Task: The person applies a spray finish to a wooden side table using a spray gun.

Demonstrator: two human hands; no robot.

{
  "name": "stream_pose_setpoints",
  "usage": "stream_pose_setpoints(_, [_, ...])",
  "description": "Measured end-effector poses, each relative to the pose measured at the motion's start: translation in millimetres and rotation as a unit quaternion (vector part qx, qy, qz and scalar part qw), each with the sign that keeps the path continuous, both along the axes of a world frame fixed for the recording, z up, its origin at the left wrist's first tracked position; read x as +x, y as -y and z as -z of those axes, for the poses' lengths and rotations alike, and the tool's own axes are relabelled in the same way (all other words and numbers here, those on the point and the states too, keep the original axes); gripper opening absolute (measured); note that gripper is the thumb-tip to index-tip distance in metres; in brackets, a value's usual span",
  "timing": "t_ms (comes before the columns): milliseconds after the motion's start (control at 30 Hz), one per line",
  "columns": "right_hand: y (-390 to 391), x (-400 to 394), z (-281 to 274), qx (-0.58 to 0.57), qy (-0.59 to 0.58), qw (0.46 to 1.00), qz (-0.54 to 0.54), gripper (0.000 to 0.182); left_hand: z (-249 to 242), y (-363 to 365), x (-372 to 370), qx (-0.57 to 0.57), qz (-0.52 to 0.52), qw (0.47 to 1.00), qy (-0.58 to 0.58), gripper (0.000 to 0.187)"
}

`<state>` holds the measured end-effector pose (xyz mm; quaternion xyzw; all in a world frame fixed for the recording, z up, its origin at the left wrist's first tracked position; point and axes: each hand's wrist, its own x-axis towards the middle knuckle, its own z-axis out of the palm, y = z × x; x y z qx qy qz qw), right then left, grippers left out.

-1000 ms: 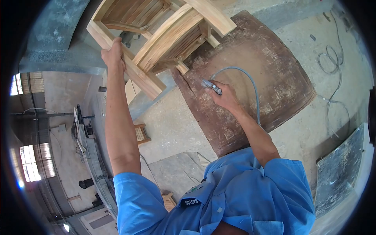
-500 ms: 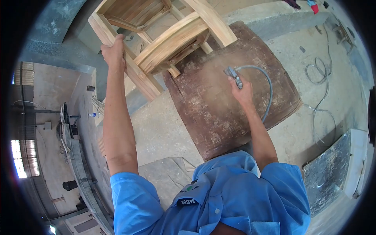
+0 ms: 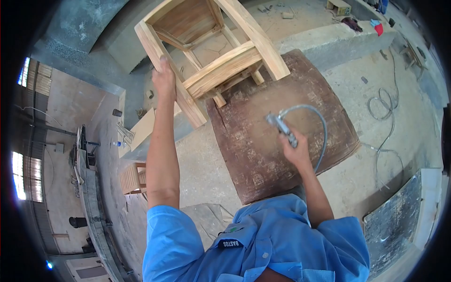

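Observation:
My left hand (image 3: pixel 163 81) is closed around one leg of a pale, unpainted wooden chair (image 3: pixel 224 70). The chair is tipped over, its legs angled toward me and its lower end over the far edge of a brown, worn cloth-covered work surface (image 3: pixel 253 162). In my right hand (image 3: pixel 297 149) is a metal air gun (image 3: pixel 283 128), its head pointing away from me toward the chair. A thin grey hose (image 3: pixel 324 129) curves from the gun back past my right forearm. Hazy dust hangs over the brown cover near the gun. My right fingertips are partly hidden behind the gun.
Coiled hose (image 3: pixel 391 113) lies on the concrete floor at right. A scuffed dark board (image 3: pixel 392 211) leans at lower right. Beyond the work surface runs a low concrete ledge (image 3: pixel 319 44). A small slatted wooden piece (image 3: pixel 129 181) stands left of my left arm.
The view has shifted, so the chair and my left hand appear lower and farther right. The air gun sits slightly lower with its head tilted differently. Both hands keep their holds.

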<state>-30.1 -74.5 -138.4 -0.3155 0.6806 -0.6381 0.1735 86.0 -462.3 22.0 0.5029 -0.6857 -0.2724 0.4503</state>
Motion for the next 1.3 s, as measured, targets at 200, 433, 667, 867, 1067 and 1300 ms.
stream_pose_setpoints(200, [-37.3,33.5,-50.6,-0.076,0.000,0.994,-0.075,0.044,10.4,-21.2,7.8,0.099,0.047,0.988,-0.109,0.073])
stream_pose_setpoints(433, [-55.8,8.0,-120.8,-0.170,-0.147,0.972,-0.065,0.051,23.2,-56.8,18.3,0.093,0.087,0.974,-0.187,0.068])
stream_pose_setpoints(667, [-19.7,-2.7,-177.9,-0.226,-0.199,0.953,0.014,0.054,38.7,-94.5,32.4,0.100,0.092,0.975,-0.178,0.071])
stream_pose_setpoints(867, [28.1,10.5,-208.1,-0.273,-0.132,0.951,-0.061,0.049,45.8,-113.1,35.7,0.108,0.079,0.974,-0.184,0.068])
stream_pose_setpoints(1067, [98.3,-3.3,-196.2,-0.222,-0.136,0.964,-0.044,0.049,56.5,-118.2,41.0,0.104,0.098,0.970,-0.199,0.065])
stream_pose_setpoints(1300, [106.1,-16.2,-172.2,-0.122,-0.182,0.975,-0.032,0.052,67.0,-130.3,42.6,0.060,0.098,0.973,-0.200,0.063])
